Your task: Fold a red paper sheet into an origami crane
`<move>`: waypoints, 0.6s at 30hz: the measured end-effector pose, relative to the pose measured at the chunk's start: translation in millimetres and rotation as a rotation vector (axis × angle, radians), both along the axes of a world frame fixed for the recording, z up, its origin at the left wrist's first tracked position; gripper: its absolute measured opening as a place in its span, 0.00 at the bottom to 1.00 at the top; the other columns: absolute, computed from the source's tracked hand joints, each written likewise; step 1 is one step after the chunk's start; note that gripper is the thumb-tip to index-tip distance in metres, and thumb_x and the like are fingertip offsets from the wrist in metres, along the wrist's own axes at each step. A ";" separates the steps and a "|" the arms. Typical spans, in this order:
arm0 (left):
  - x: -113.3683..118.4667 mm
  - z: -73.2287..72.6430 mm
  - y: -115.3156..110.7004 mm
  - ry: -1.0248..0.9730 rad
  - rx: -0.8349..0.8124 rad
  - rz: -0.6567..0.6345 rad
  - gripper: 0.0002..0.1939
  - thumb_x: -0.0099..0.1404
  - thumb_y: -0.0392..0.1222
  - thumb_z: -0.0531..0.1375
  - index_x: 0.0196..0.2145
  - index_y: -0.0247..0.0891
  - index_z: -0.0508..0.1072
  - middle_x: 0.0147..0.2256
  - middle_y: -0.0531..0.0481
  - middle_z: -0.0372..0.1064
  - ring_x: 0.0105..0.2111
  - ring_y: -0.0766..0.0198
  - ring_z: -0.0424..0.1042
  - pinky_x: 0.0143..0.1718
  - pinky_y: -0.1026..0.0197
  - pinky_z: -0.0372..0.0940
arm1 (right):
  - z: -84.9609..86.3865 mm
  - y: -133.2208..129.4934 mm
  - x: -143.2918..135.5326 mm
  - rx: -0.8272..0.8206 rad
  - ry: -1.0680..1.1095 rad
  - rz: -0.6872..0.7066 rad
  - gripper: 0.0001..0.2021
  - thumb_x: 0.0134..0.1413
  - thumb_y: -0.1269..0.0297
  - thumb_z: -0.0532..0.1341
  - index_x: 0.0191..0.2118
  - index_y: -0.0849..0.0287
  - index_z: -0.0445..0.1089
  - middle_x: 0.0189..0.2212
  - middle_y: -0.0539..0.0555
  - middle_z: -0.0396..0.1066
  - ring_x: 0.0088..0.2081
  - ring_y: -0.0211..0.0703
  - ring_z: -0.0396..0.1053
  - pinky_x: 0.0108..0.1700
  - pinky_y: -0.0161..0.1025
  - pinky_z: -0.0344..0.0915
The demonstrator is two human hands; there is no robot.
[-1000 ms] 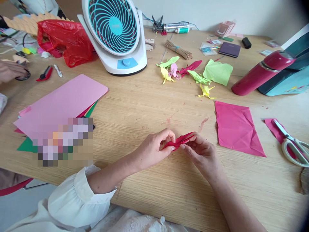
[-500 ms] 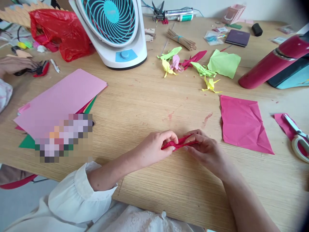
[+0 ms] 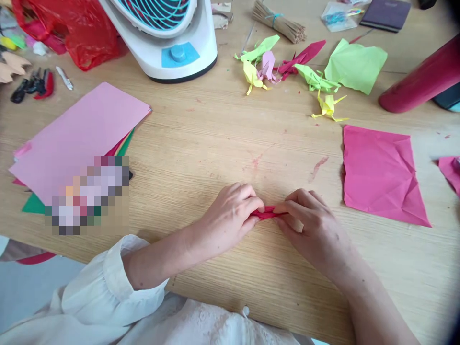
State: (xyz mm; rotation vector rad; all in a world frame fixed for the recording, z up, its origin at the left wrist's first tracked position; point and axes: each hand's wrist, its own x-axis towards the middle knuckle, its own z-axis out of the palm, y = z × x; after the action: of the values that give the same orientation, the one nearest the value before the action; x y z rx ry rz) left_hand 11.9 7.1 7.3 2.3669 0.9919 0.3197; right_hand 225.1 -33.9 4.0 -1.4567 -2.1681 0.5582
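Observation:
A narrow, folded piece of red paper (image 3: 269, 213) is stretched between my two hands, just above the table near its front edge. My left hand (image 3: 235, 213) pinches its left end between thumb and fingers. At the other end, the thumb and fingertips of my right hand (image 3: 309, 220) grip it. Both ends of the paper are hidden by the fingers. To the right of my hands lies a creased pink-red paper sheet (image 3: 381, 177), flat on the wood.
Folded paper figures, among them a yellow one (image 3: 327, 105), lie behind my hands near a crumpled green sheet (image 3: 355, 64). A white fan (image 3: 179, 57) stands at the back. Pink paper (image 3: 82, 124) is stacked at left; a red bottle (image 3: 420, 79) is at right.
The view has tilted down and shifted. My hands have come closer together along the red paper, showing less of it. The other person's hand at far left has gone from view.

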 end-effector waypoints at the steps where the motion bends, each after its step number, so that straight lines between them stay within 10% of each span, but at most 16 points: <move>1: 0.1 -0.4 0.2 0.000 -0.023 -0.004 0.03 0.69 0.34 0.60 0.39 0.38 0.73 0.40 0.49 0.68 0.43 0.60 0.67 0.46 0.58 0.63 | 0.1 0.0 -0.4 0.005 -0.013 0.005 0.06 0.59 0.72 0.62 0.37 0.54 0.75 0.34 0.55 0.69 0.37 0.47 0.64 0.39 0.44 0.63; 18: 1.3 0.9 0.9 0.009 -0.106 -0.001 0.04 0.69 0.32 0.58 0.36 0.38 0.69 0.38 0.52 0.67 0.38 0.63 0.67 0.40 0.61 0.61 | -8.3 -3.9 -13.4 0.003 -0.063 0.020 0.05 0.60 0.73 0.60 0.35 0.54 0.69 0.33 0.51 0.69 0.37 0.45 0.64 0.42 0.45 0.55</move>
State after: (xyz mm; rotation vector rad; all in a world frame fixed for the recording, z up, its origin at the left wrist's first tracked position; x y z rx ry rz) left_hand 13.2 7.9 8.2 2.2752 0.9865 0.2505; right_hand 211.7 -37.7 -4.2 -1.4715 -2.2331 0.5215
